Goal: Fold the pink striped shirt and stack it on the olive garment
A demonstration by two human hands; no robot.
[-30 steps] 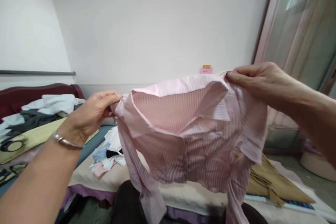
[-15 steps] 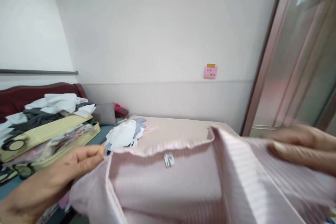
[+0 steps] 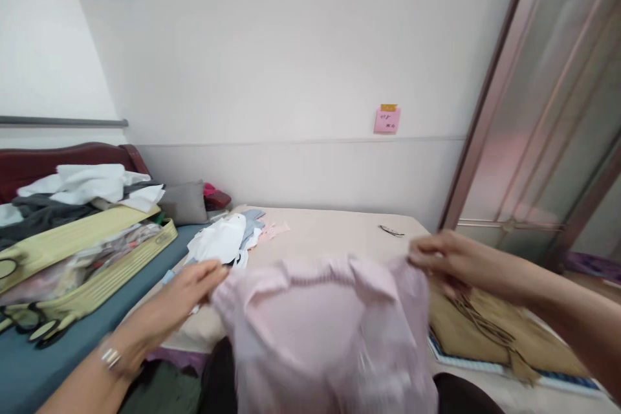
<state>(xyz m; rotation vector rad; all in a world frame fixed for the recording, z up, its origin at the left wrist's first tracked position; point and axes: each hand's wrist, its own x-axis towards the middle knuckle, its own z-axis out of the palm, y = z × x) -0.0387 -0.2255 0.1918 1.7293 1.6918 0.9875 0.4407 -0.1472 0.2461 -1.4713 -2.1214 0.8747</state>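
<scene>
A pale pink garment [image 3: 310, 330] with a gathered neckline hangs in front of me, stretched between both hands and blurred by motion. My left hand [image 3: 201, 281] pinches its left upper corner, fingers closed. On the other side my right hand [image 3: 439, 259] grips the right upper corner, also closed. The lower part of the garment runs out of the bottom of the view, between my dark-clad knees.
Beyond the garment lies a beige padded surface [image 3: 330, 229] with white and blue clothes [image 3: 223, 239] and dark-framed glasses [image 3: 391, 231]. A folded brown garment [image 3: 504, 330] lies right. A yellow storage bag [image 3: 111, 265] heaped with clothes stands left.
My right hand has moved left and closed on the garment's corner. The garment now hangs lower and farther away, its neckline facing me. The brown garment and the glasses have come into view.
</scene>
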